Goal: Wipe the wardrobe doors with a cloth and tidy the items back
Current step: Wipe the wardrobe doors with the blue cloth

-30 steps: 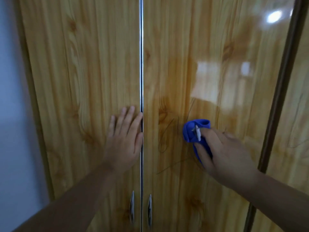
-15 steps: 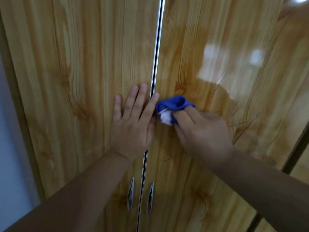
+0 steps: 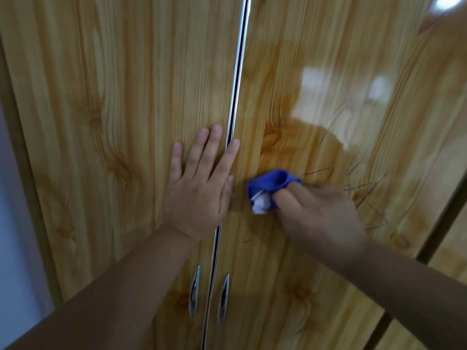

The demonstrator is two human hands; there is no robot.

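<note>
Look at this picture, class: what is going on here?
A person is wiping a closed wooden wardrobe. The right hand grips a bunched blue cloth against the right door, close to the metal strip between the doors. The left hand rests flat on the left door, fingers straight. Thin dark scribble marks show on the right door beside the cloth.

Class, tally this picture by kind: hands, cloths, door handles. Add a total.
Hands: 2, the left hand and the right hand
Cloths: 1, the blue cloth
Door handles: 2, the left handle and the right handle
Total: 5
</note>
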